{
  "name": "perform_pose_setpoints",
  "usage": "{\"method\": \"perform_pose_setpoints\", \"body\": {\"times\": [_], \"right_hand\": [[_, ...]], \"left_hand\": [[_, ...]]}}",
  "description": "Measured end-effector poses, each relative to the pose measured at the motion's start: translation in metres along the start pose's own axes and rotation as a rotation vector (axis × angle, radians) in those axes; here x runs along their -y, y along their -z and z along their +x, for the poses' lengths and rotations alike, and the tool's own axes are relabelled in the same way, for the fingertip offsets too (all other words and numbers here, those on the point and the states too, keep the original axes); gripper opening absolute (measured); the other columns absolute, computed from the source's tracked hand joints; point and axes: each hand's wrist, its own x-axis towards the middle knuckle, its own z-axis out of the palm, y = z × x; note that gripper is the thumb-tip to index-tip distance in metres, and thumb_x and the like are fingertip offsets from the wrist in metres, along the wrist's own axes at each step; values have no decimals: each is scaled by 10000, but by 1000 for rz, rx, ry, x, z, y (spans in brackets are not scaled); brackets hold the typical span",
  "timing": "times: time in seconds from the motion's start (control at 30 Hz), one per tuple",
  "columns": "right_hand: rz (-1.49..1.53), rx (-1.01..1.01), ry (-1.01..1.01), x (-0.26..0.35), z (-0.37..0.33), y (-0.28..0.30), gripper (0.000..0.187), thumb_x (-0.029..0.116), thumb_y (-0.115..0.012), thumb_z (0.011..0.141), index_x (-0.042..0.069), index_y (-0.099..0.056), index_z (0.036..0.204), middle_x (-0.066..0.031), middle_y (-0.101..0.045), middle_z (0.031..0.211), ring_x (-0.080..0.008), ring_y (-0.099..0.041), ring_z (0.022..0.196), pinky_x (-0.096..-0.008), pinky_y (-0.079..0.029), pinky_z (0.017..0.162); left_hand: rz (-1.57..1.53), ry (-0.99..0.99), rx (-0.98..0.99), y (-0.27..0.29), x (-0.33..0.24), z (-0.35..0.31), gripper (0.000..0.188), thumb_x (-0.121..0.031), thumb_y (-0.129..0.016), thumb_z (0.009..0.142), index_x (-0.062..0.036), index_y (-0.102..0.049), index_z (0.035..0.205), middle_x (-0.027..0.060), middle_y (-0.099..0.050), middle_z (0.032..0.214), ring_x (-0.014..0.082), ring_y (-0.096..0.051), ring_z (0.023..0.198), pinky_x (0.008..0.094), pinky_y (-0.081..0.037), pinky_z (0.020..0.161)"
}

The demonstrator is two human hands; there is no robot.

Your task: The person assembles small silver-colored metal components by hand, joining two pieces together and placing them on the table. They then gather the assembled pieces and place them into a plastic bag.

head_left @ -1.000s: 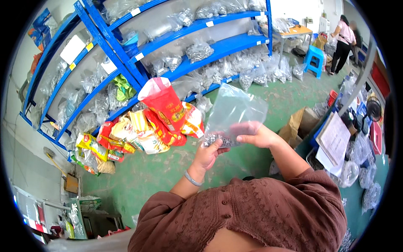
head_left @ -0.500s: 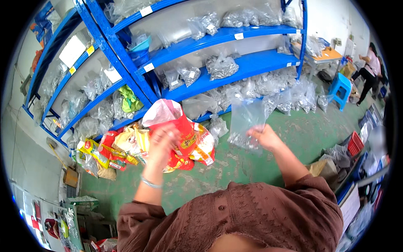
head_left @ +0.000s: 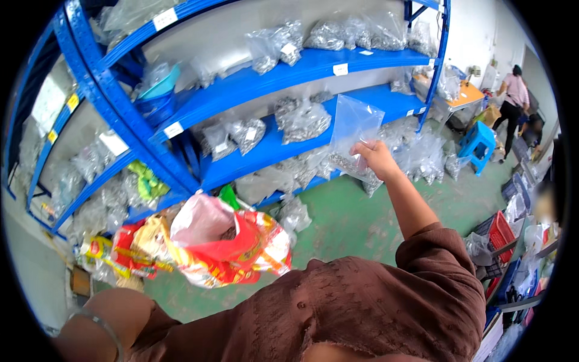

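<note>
A clear plastic bag (head_left: 356, 123) with small grey pieces in its bottom hangs from my right hand (head_left: 375, 158), whose fingers are closed on it. It is held in front of the blue shelving's lower tier. My left forearm (head_left: 114, 314), with a silvery bangle, reaches in at the lower left; the hand itself lies beyond the picture. Between the two arms, a large red and yellow sack (head_left: 241, 241) stands on the floor with its pale mouth open. Something dark shows inside that mouth, too small to make out.
Blue shelving (head_left: 259, 151) carries many clear bags of metal parts, with more bags (head_left: 416, 151) along the floor beneath. At the right are a blue stool (head_left: 478, 145), a red basket (head_left: 500, 229) and a person (head_left: 514, 105) standing. Colourful packets (head_left: 105, 247) lie left of the sack.
My left hand has dropped from the sack out of view at the lower left. My right hand has risen slightly with the bag. The sack's mouth now gapes wider, and the view has shifted.
</note>
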Motion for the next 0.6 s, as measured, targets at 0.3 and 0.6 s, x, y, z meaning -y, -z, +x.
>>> {"method": "perform_pose_setpoints", "body": {"times": [0.3,0.6], "right_hand": [[-77,-170,82,11,195,46,148,123,-564,784,-4,-637,762,-67,-584,613,-144,-522,483,-287,-416,445],[103,-241,190,15,495,66,153,147,-536,819,38,-643,824,-44,-590,679,-118,-466,475,-270,-383,448]], "left_hand": [[6,53,60,-53,160,-40,222,-124,-453,840,-4,-533,1008,125,-466,1006,178,-449,856,261,-376,676],[230,331,205,-105,250,-31,213,-142,-452,845,-14,-537,993,113,-483,983,170,-464,840,258,-388,673]]}}
